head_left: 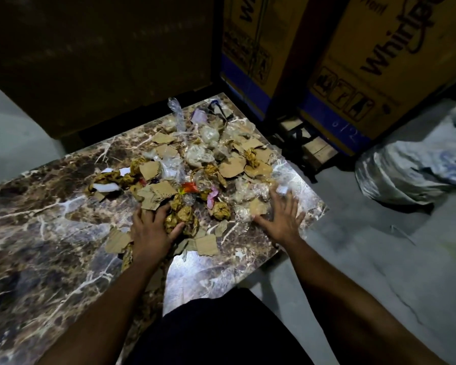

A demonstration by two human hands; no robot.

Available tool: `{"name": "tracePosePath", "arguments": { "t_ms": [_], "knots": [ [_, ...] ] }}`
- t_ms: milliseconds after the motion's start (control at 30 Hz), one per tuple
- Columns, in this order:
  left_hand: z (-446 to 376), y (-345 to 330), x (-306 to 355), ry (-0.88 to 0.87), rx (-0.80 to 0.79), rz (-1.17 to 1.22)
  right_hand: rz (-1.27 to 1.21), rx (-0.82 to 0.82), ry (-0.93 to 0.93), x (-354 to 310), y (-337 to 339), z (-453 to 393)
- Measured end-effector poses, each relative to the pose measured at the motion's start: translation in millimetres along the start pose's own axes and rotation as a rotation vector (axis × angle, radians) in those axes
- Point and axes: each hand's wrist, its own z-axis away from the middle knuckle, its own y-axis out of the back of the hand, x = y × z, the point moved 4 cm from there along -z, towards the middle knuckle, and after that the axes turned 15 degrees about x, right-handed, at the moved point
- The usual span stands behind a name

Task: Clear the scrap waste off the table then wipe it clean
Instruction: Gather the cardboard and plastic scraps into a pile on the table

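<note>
A heap of scrap waste (pixel 195 164) covers the far right part of the brown marble-patterned table (pixel 37 233): torn cardboard pieces, crumpled yellow-brown paper balls, clear plastic wrap and a few coloured bits. My left hand (pixel 153 227) rests on the near edge of the heap, fingers curled around crumpled paper balls (pixel 181 217). My right hand (pixel 282 214) lies flat with fingers spread, near the table's right edge, touching plastic wrap and a cardboard scrap (pixel 257 206). Loose cardboard pieces (pixel 207 245) lie between my hands.
Large cardboard appliance boxes (pixel 366 61) stand behind the table at the right, a dark panel (pixel 98 61) at the left. A grey-white sack (pixel 416 164) sits on the concrete floor right of the table. A wooden pallet (pixel 306 143) lies under the boxes.
</note>
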Motion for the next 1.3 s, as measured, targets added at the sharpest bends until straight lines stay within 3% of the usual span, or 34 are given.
{"name": "tracePosePath", "arguments": {
  "t_ms": [233, 500, 733, 1000, 1167, 1300],
  "knots": [
    [-2, -3, -1, 0.013, -0.019, -0.032, -0.234, -0.047, 0.168, -58, -20, -1],
    [-4, -8, -5, 0.038, -0.055, -0.076, -0.638, -0.178, 0.044, -122, -51, 14],
    [-3, -4, -6, 0.063, -0.084, -0.058, -0.839, -0.054, -0.081, -152, -55, 20],
    [0, 0, -2, 0.09, -0.15, -0.04, -0.749, -0.068, 0.135, -205, -47, 21],
    [2, 3, 3, 0.077, -0.195, -0.029, -0.518, -0.047, 0.336, -236, -47, 32],
    [1, 2, 2, 0.086, -0.276, -0.095, -0.242, -0.101, 0.614, -259, -53, 51]
  ]
}}
